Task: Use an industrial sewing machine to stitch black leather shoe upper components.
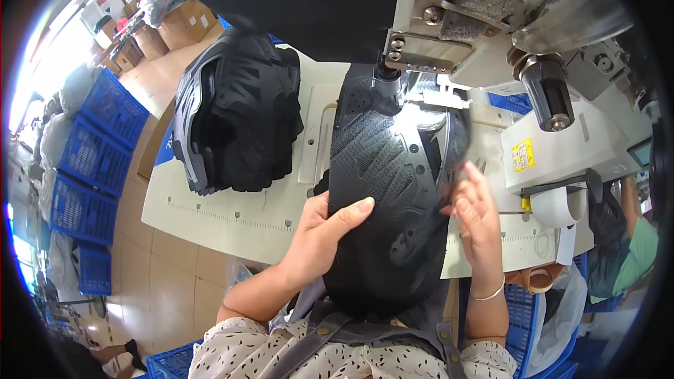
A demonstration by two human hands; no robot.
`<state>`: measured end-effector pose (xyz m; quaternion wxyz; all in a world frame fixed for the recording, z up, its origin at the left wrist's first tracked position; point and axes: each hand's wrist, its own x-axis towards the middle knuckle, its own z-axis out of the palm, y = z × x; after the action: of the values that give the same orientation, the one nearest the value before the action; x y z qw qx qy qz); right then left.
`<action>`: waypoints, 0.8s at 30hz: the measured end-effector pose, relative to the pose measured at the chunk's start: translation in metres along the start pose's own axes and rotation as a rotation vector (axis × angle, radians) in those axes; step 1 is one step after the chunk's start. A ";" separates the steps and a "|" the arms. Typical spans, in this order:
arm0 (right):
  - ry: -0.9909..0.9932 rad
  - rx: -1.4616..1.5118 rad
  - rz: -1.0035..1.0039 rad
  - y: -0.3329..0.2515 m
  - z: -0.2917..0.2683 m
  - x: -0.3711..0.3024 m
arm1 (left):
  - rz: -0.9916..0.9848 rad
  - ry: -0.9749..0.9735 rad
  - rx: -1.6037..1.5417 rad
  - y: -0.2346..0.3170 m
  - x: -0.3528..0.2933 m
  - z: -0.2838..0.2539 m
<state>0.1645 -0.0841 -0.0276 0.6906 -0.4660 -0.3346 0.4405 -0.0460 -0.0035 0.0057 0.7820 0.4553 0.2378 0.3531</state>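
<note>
A black textured shoe upper [382,168] with raised ribs and small eyelets lies under the head of a sewing machine [428,52]. Its near end hangs over the table edge toward my lap. My left hand [326,231] grips its left edge, thumb on top and fingers hidden beneath. Beside the right edge is my right hand [474,207], fingers curved and apart, slightly blurred; whether the fingertips touch the edge is hard to tell. The presser area [390,88] sits over the upper's far part, where a bright lamp glare hides detail.
Stacked black uppers [239,112] lie on the table [210,217] to the left. Blue crates [84,203] line the floor at far left, with cardboard boxes [186,24] behind. A dark cylindrical machine part [547,98] juts down at right. Another person's green clothing [635,256] shows at the right rim.
</note>
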 end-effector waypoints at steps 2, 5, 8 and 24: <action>-0.061 0.113 0.055 -0.001 0.010 -0.005 | 0.010 0.028 -0.021 0.002 -0.001 -0.002; -0.147 0.192 0.091 0.002 0.009 -0.012 | -0.003 0.076 -0.110 0.003 -0.003 0.001; -0.041 0.051 -0.106 -0.004 0.014 -0.024 | 0.096 0.197 0.057 0.000 -0.003 -0.001; 0.234 -0.120 -0.265 -0.018 0.029 -0.010 | 0.250 0.251 0.296 0.019 0.029 -0.018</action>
<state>0.1404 -0.0865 -0.0016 0.7476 -0.5064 -0.3361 0.2678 -0.0459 0.0349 0.0122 0.6213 0.5435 0.3241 0.4622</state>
